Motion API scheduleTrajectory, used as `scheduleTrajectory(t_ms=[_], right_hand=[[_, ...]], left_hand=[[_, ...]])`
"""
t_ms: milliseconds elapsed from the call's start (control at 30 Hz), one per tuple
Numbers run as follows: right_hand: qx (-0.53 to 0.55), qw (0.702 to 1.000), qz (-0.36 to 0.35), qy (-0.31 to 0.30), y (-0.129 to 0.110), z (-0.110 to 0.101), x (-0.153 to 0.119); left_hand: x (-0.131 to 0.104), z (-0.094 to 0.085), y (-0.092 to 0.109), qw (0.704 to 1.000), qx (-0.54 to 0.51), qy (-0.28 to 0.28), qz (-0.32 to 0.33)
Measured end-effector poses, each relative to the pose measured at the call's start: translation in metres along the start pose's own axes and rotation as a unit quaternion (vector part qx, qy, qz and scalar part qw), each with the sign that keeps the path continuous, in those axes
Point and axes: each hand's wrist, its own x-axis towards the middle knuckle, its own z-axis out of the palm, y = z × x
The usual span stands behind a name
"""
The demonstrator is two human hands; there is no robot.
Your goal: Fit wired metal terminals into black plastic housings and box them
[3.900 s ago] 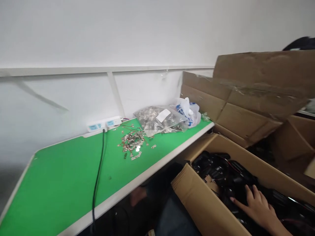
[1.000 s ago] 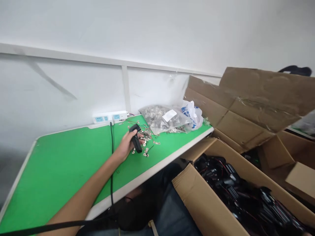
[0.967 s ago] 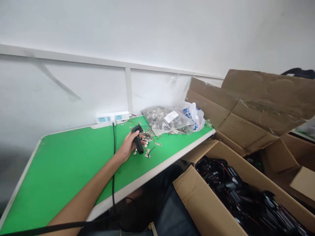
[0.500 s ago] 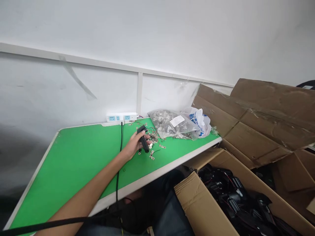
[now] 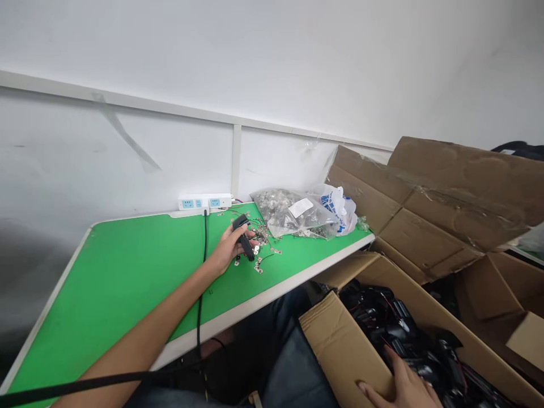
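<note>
At the near side of the open carton, the right hand has its thumb and forefinger spread over the edge, beside a heap of black parts; contact is unclear. Farther off, above the table, the left hand pinches one black piece between thumb and fingers. Small metal contacts lie around its fingertips. Beyond them sit a clear bag, a white bag and, behind the left hand, a power strip.

Green tabletop with pale edging, scattered small metal pieces, clear filled bag, printed white bag, power strip along its back edge
</note>
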Motion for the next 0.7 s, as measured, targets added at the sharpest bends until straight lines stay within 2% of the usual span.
scheduleTrajectory(t_ms=[133,300,467,500,567,633,700], right_hand=[[-0.047,0.992,0.030,-0.112,-0.015,0.002,-0.007],[-0.098,0.988,0.015,-0.120,-0.030,-0.012,-0.008],[-0.055,0.987,0.019,-0.150,-0.029,-0.013,-0.007],[-0.046,0.988,0.010,-0.146,-0.027,-0.012,-0.007],[-0.023,0.995,-0.021,-0.097,-0.025,-0.010,-0.003],[0.020,0.998,-0.061,-0.006,-0.031,-0.012,0.006],[0.082,0.988,-0.106,0.079,-0.050,-0.016,0.019]], left_hand=[[-0.001,0.002,0.001,1.000,0.012,-0.005,0.001],[-0.001,0.003,0.004,1.000,0.012,-0.013,0.004],[0.001,0.001,0.003,1.000,-0.014,-0.012,0.003],[0.001,0.001,0.003,1.000,-0.021,-0.005,0.005],[0.001,0.000,0.003,0.999,-0.032,0.007,0.012],[-0.001,-0.001,0.004,0.999,-0.037,0.013,0.021],[-0.001,-0.004,0.007,0.999,-0.039,0.007,0.029]])
